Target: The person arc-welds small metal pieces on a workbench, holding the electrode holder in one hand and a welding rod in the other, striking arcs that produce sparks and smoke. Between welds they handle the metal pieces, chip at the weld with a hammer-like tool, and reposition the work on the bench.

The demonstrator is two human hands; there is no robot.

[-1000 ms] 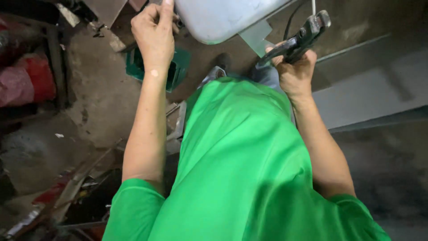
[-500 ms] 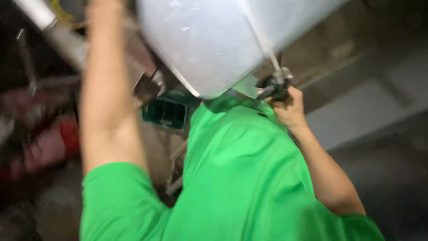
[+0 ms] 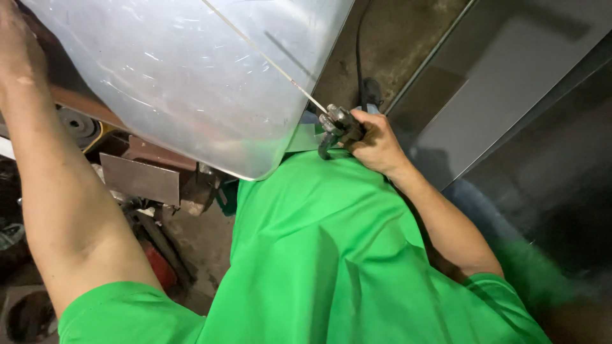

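Under metal sheet (image 3: 191,76): right hand (image 3: 376,143) grips welding holder (image 3: 338,127); left hand (image 3: 16,38) grip unclear.

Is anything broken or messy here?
Nothing looks broken. The big shiny metal sheet has fine scratches on it. The right hand grips a clamp-like tool at its edge; the left hand holds its far side. Scrap metal clutters the floor.

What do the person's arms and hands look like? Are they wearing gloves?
No gloves: both hands are bare, the right hand in full view, the left hand partly cut off at the picture's edge. The arms are bare too, below the short sleeves of a bright green shirt.
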